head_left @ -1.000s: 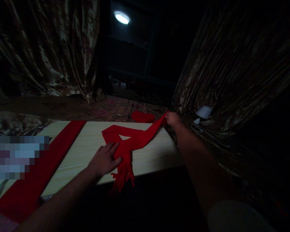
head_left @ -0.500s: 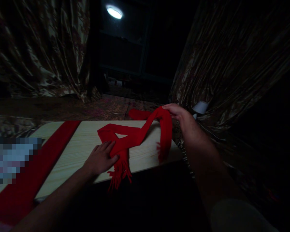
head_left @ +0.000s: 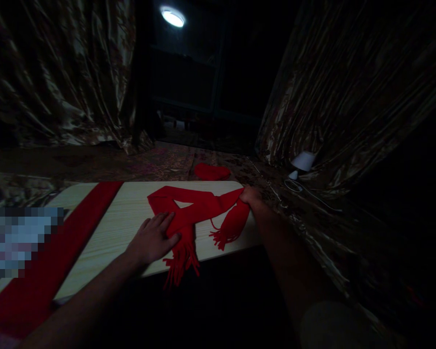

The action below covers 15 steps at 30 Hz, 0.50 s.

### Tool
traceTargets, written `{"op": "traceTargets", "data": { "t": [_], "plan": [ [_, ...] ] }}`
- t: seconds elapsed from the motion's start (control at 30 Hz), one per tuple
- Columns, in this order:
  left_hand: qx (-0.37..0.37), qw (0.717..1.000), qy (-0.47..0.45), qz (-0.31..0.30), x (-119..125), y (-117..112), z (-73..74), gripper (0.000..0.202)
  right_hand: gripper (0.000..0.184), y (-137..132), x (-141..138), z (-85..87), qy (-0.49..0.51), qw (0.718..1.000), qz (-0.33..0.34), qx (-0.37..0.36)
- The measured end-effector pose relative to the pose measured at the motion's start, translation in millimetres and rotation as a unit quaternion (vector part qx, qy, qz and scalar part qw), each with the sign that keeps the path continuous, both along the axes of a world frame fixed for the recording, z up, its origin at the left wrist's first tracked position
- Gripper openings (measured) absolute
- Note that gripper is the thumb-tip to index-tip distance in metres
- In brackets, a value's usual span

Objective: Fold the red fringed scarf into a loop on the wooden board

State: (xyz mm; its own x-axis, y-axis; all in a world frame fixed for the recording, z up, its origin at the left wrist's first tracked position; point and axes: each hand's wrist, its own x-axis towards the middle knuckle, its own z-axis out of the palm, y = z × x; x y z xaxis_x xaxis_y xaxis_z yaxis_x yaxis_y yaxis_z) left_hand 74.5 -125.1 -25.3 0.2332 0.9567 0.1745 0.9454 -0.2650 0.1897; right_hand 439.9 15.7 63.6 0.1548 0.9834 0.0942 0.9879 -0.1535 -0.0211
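Observation:
A red fringed scarf (head_left: 199,206) lies looped on a light wooden table (head_left: 119,228), with a small gap inside the loop. One fringed end hangs over the table's near edge. My left hand (head_left: 152,238) rests flat on the scarf near that end, its fingers spread. At the table's right end, my right hand (head_left: 250,195) is closed on the scarf where it bends. From there the other fringed end drops toward the tabletop. The fingertips of my right hand are partly hidden.
A dark red cloth strip (head_left: 83,228) crosses the table's left part. Behind the table lies another red item (head_left: 211,171). A white lamp (head_left: 303,161) with a cord stands on the floor at right. Patterned curtains (head_left: 98,72) hang around a dark window. The room is dim.
My right hand has come down and slightly left with the scarf, from above the table's right end to near its surface. The fringed end has swung left. My left hand has stayed in place.

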Motion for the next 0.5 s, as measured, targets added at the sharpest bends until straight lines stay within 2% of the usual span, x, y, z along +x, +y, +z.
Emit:
{"op": "traceTargets", "data": {
  "t": [0.1, 0.17, 0.2, 0.27, 0.3, 0.43, 0.5],
  "plan": [
    [-0.007, 1.0, 0.003, 0.002, 0.4, -0.6, 1.6, 0.082, 0.06, -2.3, -5.4, -4.3, -0.066, 0.993, 0.095, 0.033],
    [-0.008, 1.0, 0.002, 0.001, 0.3, -0.6, 1.2, 0.082, 0.052, -2.7, -12.5, -6.2, -0.082, 0.984, 0.156, 0.019],
    [-0.007, 1.0, 0.001, 0.001, 0.1, -0.5, 0.7, 0.082, 0.045, -1.7, -16.9, -6.6, -0.076, 0.983, 0.167, 0.006],
    [-0.004, 1.0, -0.002, 0.0, -0.3, 0.0, -0.6, 0.083, 0.037, 2.4, -26.3, -6.0, -0.055, 0.986, 0.159, -0.005],
    [-0.002, 1.0, -0.004, 0.0, -0.4, 0.2, -1.3, 0.083, 0.039, 5.1, -30.8, -5.4, -0.046, 0.987, 0.152, 0.0],
    [0.001, 1.0, -0.008, 0.002, 0.1, 0.4, -2.3, 0.082, 0.064, 13.4, -40.6, -7.6, -0.02, 0.986, 0.145, 0.077],
    [0.002, 1.0, -0.007, 0.002, 0.5, 0.1, -1.9, 0.082, 0.073, 12.7, -40.4, -12.9, -0.009, 0.987, 0.14, 0.074]
  ]
}}
